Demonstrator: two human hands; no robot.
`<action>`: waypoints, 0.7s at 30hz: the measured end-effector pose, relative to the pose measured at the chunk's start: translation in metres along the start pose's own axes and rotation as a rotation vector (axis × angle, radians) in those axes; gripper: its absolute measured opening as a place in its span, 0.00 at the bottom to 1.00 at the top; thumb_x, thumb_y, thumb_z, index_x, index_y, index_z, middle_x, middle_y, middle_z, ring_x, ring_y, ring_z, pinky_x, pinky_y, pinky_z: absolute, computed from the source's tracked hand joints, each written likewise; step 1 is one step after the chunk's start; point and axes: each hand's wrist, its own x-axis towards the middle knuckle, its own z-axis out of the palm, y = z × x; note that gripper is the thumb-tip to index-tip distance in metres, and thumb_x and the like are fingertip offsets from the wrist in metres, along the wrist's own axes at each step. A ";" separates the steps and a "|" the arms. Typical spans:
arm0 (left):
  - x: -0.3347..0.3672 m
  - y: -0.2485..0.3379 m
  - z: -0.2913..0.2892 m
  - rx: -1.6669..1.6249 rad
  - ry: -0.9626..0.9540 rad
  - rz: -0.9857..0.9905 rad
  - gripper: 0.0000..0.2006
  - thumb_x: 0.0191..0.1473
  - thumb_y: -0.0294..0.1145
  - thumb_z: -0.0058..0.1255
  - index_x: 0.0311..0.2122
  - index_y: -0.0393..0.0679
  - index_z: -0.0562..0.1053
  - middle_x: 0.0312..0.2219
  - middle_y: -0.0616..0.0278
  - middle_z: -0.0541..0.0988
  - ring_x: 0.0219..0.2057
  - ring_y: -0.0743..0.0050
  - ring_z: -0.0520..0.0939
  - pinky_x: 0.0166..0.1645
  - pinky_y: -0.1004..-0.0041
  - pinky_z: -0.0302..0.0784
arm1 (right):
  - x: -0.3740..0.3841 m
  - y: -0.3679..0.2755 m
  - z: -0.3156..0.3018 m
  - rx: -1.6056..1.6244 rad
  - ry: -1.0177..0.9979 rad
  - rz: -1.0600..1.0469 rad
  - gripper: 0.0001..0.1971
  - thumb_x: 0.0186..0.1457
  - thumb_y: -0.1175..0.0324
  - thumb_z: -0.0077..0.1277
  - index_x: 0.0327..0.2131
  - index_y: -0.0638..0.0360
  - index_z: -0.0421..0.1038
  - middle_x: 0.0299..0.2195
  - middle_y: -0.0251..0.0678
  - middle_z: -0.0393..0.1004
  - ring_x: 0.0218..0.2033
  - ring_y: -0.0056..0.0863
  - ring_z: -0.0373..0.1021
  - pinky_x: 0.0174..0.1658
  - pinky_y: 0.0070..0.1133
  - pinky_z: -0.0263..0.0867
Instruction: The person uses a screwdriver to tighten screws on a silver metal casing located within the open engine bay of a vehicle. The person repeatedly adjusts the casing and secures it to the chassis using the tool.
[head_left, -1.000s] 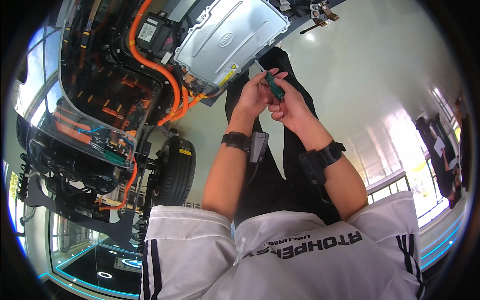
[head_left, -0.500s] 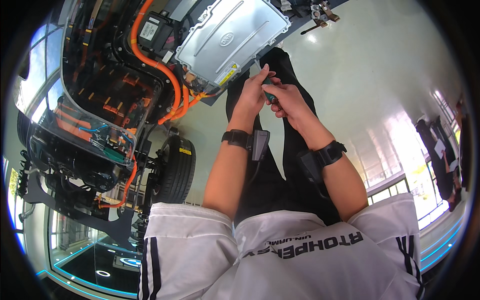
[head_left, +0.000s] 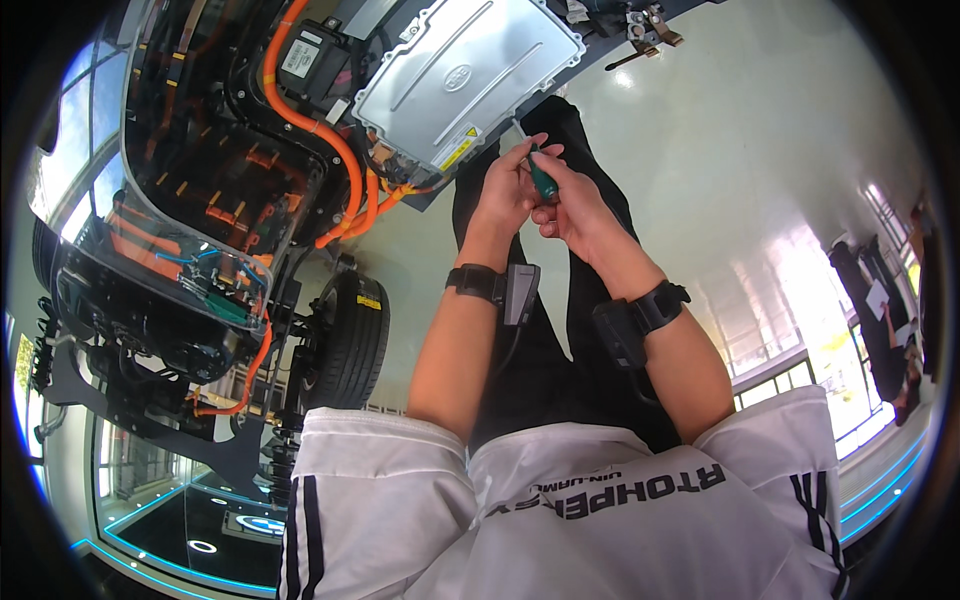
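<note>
Between my hands, close to the lower right corner of a silver metal housing (head_left: 470,80), is a screwdriver with a dark green handle (head_left: 544,181). Its thin shaft slants up and left toward the housing's edge; whether the tip touches anything cannot be made out. My left hand (head_left: 506,186) is curled around the handle's left side near the shaft. From the right, my right hand (head_left: 580,205) closes on the same handle, thumb across its upper part. Some fingertips of both hands are hidden behind the handle and palms.
Thick orange cables (head_left: 352,175) run left of the housing beside a black module (head_left: 305,60). A tyre (head_left: 350,335) stands at lower left by a cutaway vehicle chassis. A metal bracket part (head_left: 645,35) sits at top right. A person in dark clothes (head_left: 865,310) is far right.
The fingers of both hands have shifted on the screwdriver, and more of its green handle shows between them. My forearms have hardly moved.
</note>
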 end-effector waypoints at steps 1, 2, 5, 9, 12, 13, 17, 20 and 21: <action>0.003 0.000 -0.003 0.122 0.018 0.014 0.21 0.65 0.47 0.39 0.51 0.39 0.68 0.40 0.52 0.79 0.40 0.63 0.79 0.40 0.66 0.79 | 0.003 0.001 0.000 -0.053 0.021 -0.013 0.16 0.60 0.51 0.49 0.34 0.54 0.67 0.23 0.30 0.68 0.19 0.16 0.62 0.20 0.14 0.56; 0.005 -0.001 -0.007 0.244 0.035 0.029 0.21 0.65 0.46 0.39 0.52 0.38 0.68 0.40 0.51 0.79 0.39 0.63 0.80 0.38 0.67 0.79 | 0.006 0.004 -0.001 -0.106 0.042 -0.027 0.16 0.59 0.51 0.49 0.34 0.55 0.67 0.23 0.30 0.68 0.19 0.16 0.62 0.20 0.14 0.56; 0.006 -0.004 -0.009 -0.095 -0.053 -0.009 0.20 0.66 0.44 0.39 0.52 0.38 0.68 0.38 0.53 0.78 0.38 0.63 0.80 0.39 0.69 0.78 | 0.006 0.006 -0.005 0.020 0.003 0.012 0.16 0.58 0.53 0.52 0.34 0.56 0.67 0.24 0.30 0.69 0.19 0.15 0.62 0.20 0.13 0.56; 0.003 -0.003 -0.004 -0.044 -0.036 -0.012 0.20 0.66 0.44 0.38 0.51 0.38 0.68 0.37 0.55 0.78 0.40 0.62 0.80 0.43 0.66 0.77 | 0.002 0.002 -0.002 -0.028 0.048 0.028 0.16 0.58 0.52 0.52 0.33 0.56 0.68 0.25 0.28 0.69 0.19 0.14 0.63 0.19 0.12 0.56; 0.006 -0.004 -0.012 0.072 -0.045 -0.010 0.20 0.66 0.45 0.37 0.51 0.39 0.69 0.36 0.57 0.76 0.42 0.59 0.78 0.48 0.62 0.77 | 0.007 0.010 -0.001 -0.220 0.111 -0.072 0.16 0.58 0.51 0.52 0.33 0.54 0.68 0.23 0.27 0.69 0.19 0.14 0.63 0.19 0.13 0.57; 0.005 -0.003 -0.012 0.014 -0.071 -0.036 0.20 0.66 0.45 0.37 0.51 0.39 0.69 0.36 0.58 0.76 0.42 0.59 0.78 0.47 0.62 0.77 | 0.006 0.009 0.000 -0.157 0.100 -0.034 0.16 0.58 0.51 0.51 0.34 0.54 0.68 0.23 0.27 0.69 0.19 0.14 0.63 0.19 0.13 0.57; 0.001 -0.001 -0.004 -0.113 -0.064 -0.030 0.22 0.66 0.47 0.37 0.53 0.39 0.68 0.34 0.59 0.76 0.42 0.59 0.79 0.46 0.62 0.77 | 0.001 0.007 0.002 -0.018 0.079 0.045 0.16 0.59 0.50 0.50 0.34 0.53 0.69 0.23 0.28 0.70 0.19 0.14 0.63 0.19 0.13 0.57; -0.003 0.005 -0.004 0.275 0.027 -0.013 0.23 0.66 0.49 0.36 0.54 0.39 0.68 0.36 0.58 0.77 0.42 0.59 0.79 0.48 0.62 0.77 | 0.006 0.010 0.003 -0.130 0.095 -0.009 0.17 0.59 0.48 0.49 0.34 0.52 0.69 0.24 0.28 0.70 0.19 0.15 0.64 0.19 0.13 0.57; -0.003 0.005 -0.004 0.186 -0.001 -0.029 0.23 0.66 0.49 0.37 0.54 0.39 0.68 0.36 0.58 0.77 0.42 0.59 0.79 0.48 0.62 0.77 | 0.008 0.012 0.003 -0.189 0.103 -0.036 0.18 0.59 0.47 0.48 0.34 0.52 0.69 0.24 0.28 0.71 0.19 0.15 0.64 0.19 0.13 0.57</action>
